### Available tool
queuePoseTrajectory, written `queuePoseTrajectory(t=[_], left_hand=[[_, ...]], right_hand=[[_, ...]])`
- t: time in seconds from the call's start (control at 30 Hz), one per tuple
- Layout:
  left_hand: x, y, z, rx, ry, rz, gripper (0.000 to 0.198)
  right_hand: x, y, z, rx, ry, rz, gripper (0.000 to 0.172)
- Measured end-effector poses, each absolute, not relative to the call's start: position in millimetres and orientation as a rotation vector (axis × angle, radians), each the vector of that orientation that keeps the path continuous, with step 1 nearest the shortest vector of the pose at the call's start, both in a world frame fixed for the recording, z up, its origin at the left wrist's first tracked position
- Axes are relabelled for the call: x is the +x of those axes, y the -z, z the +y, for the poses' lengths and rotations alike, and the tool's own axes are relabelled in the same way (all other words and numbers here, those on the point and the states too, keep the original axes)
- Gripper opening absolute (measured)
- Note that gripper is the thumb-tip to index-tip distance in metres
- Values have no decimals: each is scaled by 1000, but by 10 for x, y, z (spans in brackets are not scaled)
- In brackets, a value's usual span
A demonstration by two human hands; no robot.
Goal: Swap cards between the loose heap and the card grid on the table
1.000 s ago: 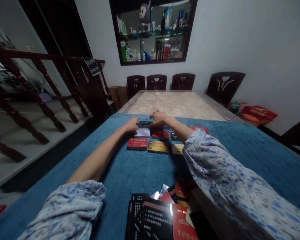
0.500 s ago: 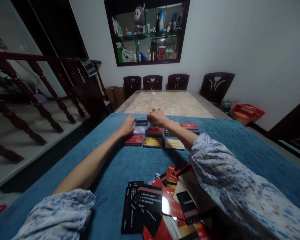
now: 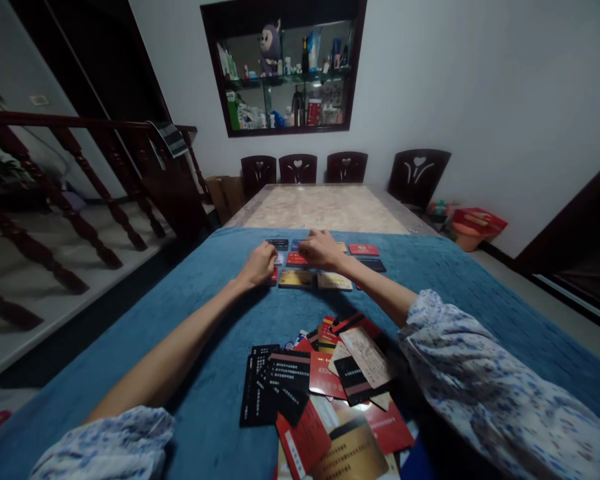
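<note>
Cards lie in rows of small stacks on a blue cloth (image 3: 200, 313). My left hand (image 3: 259, 264) is curled over the left end, its fingertips at a pale lilac card (image 3: 279, 259) and its wrist partly covering a red card (image 3: 274, 276). With bent fingers, my right hand (image 3: 323, 251) is over the middle, beside a red card stack (image 3: 296, 259). What either hand grips, if anything, is hidden. Gold cards (image 3: 297, 279) and cream cards (image 3: 335, 281) form the front row. Closer to me spreads a loose heap of mixed cards (image 3: 330, 387).
Beyond the cloth the table's marble-patterned top (image 3: 320, 207) shows. Several dark chairs (image 3: 347, 167) stand along its far side and right corner. A wooden railing (image 3: 100, 187) runs at left, and a glass-shelved wall niche (image 3: 290, 73) is at the back.
My right hand has drawn nearer from the back row toward the middle row. My left hand has come slightly nearer too, and the camera view has shifted a little.
</note>
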State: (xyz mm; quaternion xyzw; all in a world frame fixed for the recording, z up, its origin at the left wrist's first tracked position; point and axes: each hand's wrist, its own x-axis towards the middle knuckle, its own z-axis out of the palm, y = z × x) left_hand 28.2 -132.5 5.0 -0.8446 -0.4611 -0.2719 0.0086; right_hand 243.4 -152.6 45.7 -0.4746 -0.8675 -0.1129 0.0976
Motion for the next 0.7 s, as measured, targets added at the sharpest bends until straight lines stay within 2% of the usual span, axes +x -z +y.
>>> queuePoseTrajectory(t=[0.7], left_hand=[[538, 74, -2056, -2765, 937, -1324, 16]], right_hand=[[2976, -191, -2249, -1368, 310, -2563, 25]])
